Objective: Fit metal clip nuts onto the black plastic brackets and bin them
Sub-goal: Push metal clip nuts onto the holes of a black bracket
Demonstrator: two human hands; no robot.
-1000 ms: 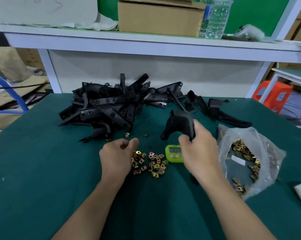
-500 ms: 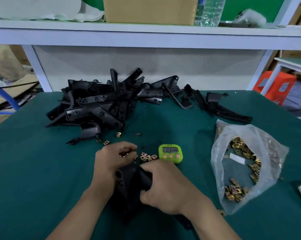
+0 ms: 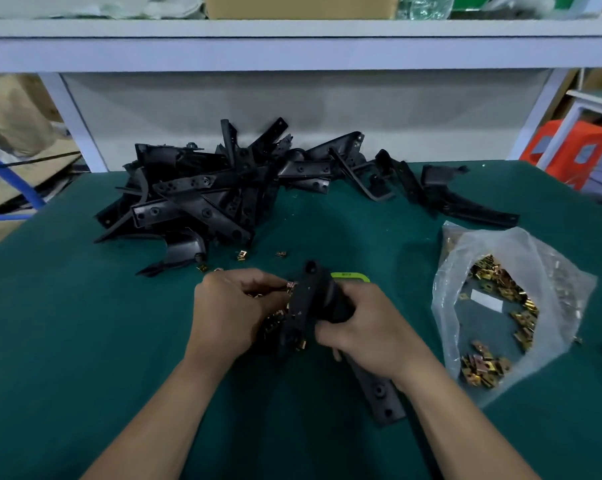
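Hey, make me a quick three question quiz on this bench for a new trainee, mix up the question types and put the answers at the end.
1. True or false: the right hand grips a black bracket.
2. Where does the plastic bag lie? A) left of both hands B) right of both hands C) up on the shelf
3. Fill the gap: the left hand pinches a small metal ____ at the bracket's edge.
Key: 1 true; 2 B; 3 clip nut.
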